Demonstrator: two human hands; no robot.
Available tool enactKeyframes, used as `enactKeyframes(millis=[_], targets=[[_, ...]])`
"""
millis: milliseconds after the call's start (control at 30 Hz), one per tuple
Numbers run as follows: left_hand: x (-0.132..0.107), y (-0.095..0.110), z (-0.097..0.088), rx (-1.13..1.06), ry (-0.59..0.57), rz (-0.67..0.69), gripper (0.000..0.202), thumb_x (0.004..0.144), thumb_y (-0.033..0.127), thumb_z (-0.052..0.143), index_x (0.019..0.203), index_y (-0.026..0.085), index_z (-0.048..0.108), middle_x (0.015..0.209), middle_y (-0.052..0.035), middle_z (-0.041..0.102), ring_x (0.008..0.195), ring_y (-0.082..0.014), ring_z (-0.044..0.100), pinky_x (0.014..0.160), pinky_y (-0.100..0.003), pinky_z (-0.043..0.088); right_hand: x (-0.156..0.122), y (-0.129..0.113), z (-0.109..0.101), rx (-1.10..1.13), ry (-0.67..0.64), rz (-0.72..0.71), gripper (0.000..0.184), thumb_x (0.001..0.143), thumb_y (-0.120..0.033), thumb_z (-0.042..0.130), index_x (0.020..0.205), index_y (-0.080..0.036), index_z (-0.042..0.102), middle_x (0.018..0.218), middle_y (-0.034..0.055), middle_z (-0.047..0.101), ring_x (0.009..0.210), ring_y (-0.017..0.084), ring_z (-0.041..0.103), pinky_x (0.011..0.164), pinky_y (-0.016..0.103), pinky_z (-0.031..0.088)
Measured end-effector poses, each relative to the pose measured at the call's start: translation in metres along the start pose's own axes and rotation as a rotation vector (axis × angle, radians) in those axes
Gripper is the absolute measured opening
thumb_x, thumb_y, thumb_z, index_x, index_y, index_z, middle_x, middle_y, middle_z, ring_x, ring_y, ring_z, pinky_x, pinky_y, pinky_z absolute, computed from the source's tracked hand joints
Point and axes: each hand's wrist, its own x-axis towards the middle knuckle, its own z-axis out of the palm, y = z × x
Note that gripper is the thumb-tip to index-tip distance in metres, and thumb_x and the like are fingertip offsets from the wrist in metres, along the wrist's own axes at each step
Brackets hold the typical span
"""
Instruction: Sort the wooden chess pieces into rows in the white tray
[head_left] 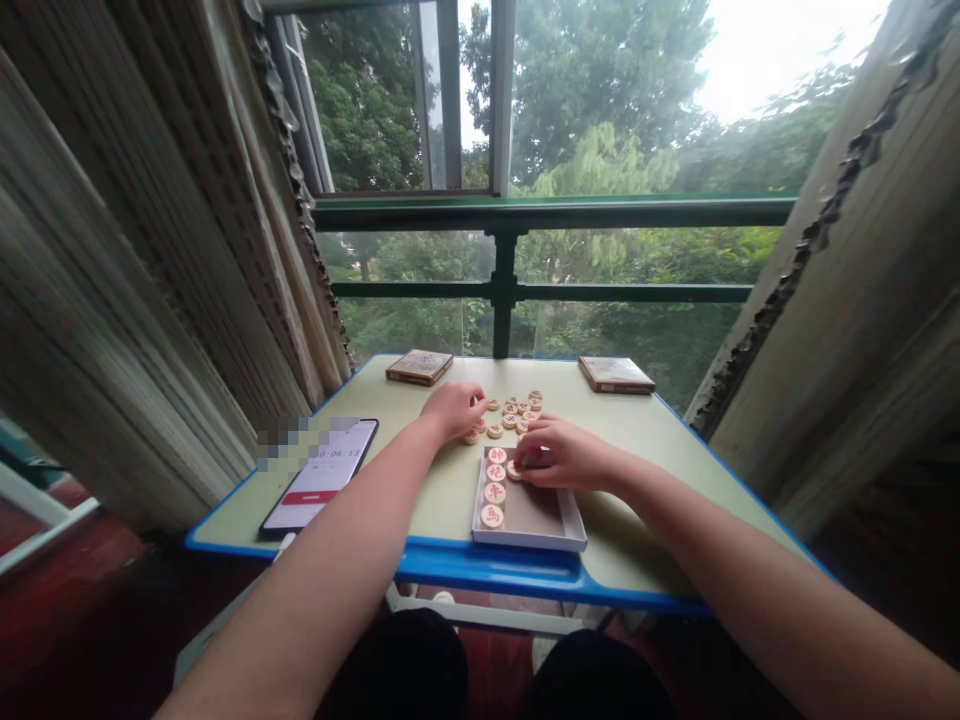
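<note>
A shallow box tray (pixel 529 540) with white walls lies near the table's front edge. Down its left side runs a column of several round Chinese chess pieces (pixel 493 516) with red characters. Another Chinese chess piece (pixel 514 470) is at the fingers of my right hand (pixel 559 455), which pinch it inside the tray, beside the column. Beyond the tray, several loose Chinese chess pieces (pixel 511 420) are scattered on the table. At their left edge my left hand (pixel 456 408) is closed with curled fingers, just above a red-marked piece (pixel 471 437); whatever it holds is hidden.
The pale table (pixel 442 500) has a blue rim. A phone (pixel 322 478) showing a timer lies on the left. Two flat boxes, a left one (pixel 420 367) and a right one (pixel 616 375), rest at the back corners. Curtains and a green railing (pixel 555 212) surround the table.
</note>
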Motion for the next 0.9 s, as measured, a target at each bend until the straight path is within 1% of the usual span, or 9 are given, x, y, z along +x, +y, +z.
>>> enactKeyframes(millis=[300, 500, 733, 900], targets=[[0.0015, -0.0009, 0.0016, 0.015, -0.001, 0.014, 0.028, 0.079, 0.035, 0.048, 0.082, 0.018, 0.070, 0.073, -0.0046, 0.069, 0.065, -0.0150, 0.059, 0.062, -0.025, 0.040, 0.0008, 0.0003, 0.0021, -0.036, 0.022, -0.031, 0.010, 0.074, -0.026, 0.063, 0.078, -0.018, 0.069, 0.068, 0.0015, 0.060, 0.067, 0.013, 0.051, 0.072, 0.027, 0.041], [0.0004, 0.0000, 0.0008, 0.005, -0.002, 0.008, 0.028, 0.079, 0.035, 0.047, 0.081, 0.018, 0.070, 0.071, -0.0044, 0.069, 0.064, -0.0148, 0.059, 0.061, -0.024, 0.040, 0.0003, 0.0007, 0.0017, -0.031, 0.033, -0.023, 0.011, 0.075, -0.028, 0.063, 0.078, -0.018, 0.069, 0.068, 0.0014, 0.060, 0.067, 0.012, 0.052, 0.072, 0.027, 0.041], [0.0010, 0.0004, 0.0011, 0.003, -0.012, 0.019, 0.029, 0.079, 0.036, 0.048, 0.082, 0.018, 0.070, 0.070, -0.0041, 0.068, 0.064, -0.0148, 0.058, 0.061, -0.025, 0.040, 0.0007, -0.0008, 0.0000, -0.056, 0.004, -0.010, 0.011, 0.073, -0.025, 0.065, 0.081, -0.018, 0.070, 0.068, 0.0012, 0.060, 0.067, 0.012, 0.051, 0.072, 0.027, 0.040], [-0.0003, 0.0029, -0.0015, 0.009, -0.030, 0.005, 0.029, 0.079, 0.035, 0.047, 0.082, 0.017, 0.070, 0.071, -0.0049, 0.069, 0.064, -0.0148, 0.058, 0.060, -0.024, 0.040, 0.0009, -0.0021, 0.0000, -0.058, 0.019, -0.014, 0.011, 0.074, -0.025, 0.064, 0.079, -0.018, 0.070, 0.068, 0.0015, 0.061, 0.067, 0.012, 0.051, 0.071, 0.026, 0.041]])
